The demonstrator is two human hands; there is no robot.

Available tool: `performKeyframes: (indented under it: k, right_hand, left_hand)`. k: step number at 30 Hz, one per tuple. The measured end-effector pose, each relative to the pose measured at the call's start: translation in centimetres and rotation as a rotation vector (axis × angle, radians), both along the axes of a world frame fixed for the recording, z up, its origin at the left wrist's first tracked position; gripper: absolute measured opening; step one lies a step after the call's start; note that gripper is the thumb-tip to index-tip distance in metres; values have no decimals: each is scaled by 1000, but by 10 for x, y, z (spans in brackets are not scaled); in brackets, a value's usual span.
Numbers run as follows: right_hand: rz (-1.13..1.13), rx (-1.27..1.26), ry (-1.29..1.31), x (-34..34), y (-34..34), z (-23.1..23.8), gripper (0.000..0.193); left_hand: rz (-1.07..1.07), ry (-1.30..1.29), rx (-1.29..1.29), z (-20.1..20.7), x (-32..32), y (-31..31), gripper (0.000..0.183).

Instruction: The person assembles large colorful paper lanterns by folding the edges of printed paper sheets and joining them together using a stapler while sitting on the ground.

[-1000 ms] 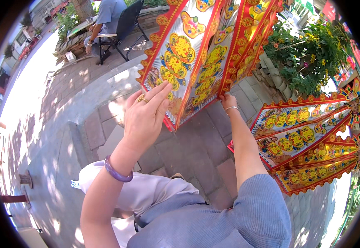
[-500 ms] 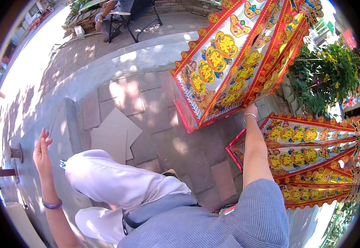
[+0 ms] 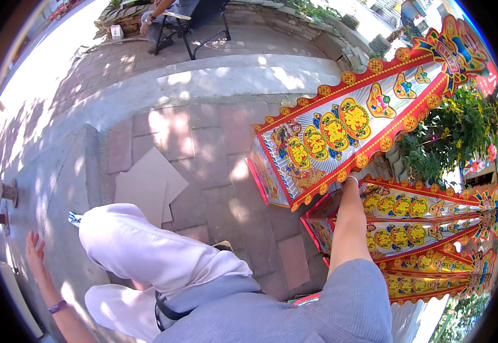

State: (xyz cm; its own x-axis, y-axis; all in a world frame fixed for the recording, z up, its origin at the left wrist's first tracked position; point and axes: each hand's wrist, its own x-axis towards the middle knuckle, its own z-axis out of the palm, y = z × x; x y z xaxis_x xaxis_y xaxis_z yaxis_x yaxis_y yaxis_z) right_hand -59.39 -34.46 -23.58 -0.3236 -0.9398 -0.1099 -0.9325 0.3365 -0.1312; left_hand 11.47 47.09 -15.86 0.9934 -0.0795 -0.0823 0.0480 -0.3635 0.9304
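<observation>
Concrete [image 3: 49, 171], pale and dappled with sun, is seen at the far left, with a small brown spool-shaped object [image 3: 9, 193] near the edge of view. Below it the left hand [image 3: 36, 251] is held out, its fingers loosely spread, and a purple bracelet [image 3: 57, 307] is worn on that arm. Farther back, a small white box [image 3: 116, 31] is shown. In the foreground light-coloured trousers [image 3: 140, 234] are worn, and just beyond them flat grey sheets [image 3: 140, 183] are laid overlapping on the paving [image 3: 206, 143]. At the top, a dark folding chair [image 3: 206, 12] is occupied by another person [image 3: 162, 8], only partly shown. Right of the middle, a red-edged decorated piece [image 3: 332, 137], white with yellow medallions, is held tilted above the paving, its colourful crest [image 3: 453, 54] pointed to the upper right. Its lower edge is gripped by the right hand [image 3: 352, 175], whose fingers are mostly hidden; the hands are set well apart. Farther right, similar pieces [image 3: 400, 235] in white and gold are lined up side by side; whether they are touched by the held one cannot be told. Behind, a green shrub [image 3: 452, 131] with yellow flowers is seen.
</observation>
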Motion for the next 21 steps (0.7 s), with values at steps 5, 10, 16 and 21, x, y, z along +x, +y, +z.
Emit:
performKeyframes:
  k: [5,10,16,21]
  right_hand:
    - [-359,-306,-1536,29,47,-4,29]
    - [-576,-407,-1466,48,114,-71,26]
    - [-594,627,-1297,102,270,-171,12]
    - [722,735,-504,244,292,-182,30]
  left_hand:
    - [63,77,20,-4,-9,7,54]
    - [55,-1,-49,-11,-61,13,47]
    - [183,-43,-55,-4,-117,69,45]
    - [401,32,-85,-9,-168,133,42]
